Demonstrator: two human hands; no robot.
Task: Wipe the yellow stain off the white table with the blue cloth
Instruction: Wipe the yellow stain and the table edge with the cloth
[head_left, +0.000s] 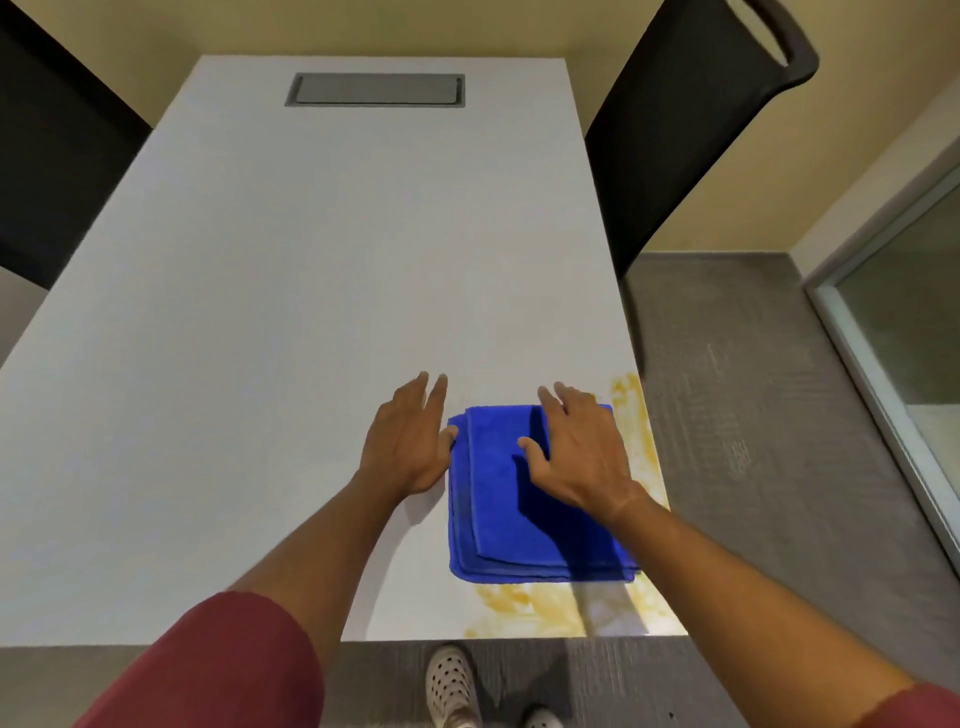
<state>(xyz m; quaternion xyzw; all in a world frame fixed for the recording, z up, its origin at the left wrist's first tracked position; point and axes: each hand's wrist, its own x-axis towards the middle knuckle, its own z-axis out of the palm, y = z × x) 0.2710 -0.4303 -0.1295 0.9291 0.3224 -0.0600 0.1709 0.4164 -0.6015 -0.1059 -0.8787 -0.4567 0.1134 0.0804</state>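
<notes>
The folded blue terry cloth (524, 499) covers part of the smeared yellow stain (524, 605) on the white rectangular table (311, 286). The right hand (582, 452) lies flat and open on it. The left hand (410, 441), fingers spread, touches its left edge.

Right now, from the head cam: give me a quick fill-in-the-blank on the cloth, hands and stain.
1. The folded cloth on the white table is ____ in colour.
2. The ____ hand lies flat on top of the cloth, fingers spread.
3. The left hand rests on the table, its thumb touching the cloth's ____ edge.
4. The yellow stain shows along the table's near edge and its ____ edge.

Missing words: blue; right; left; right
</notes>
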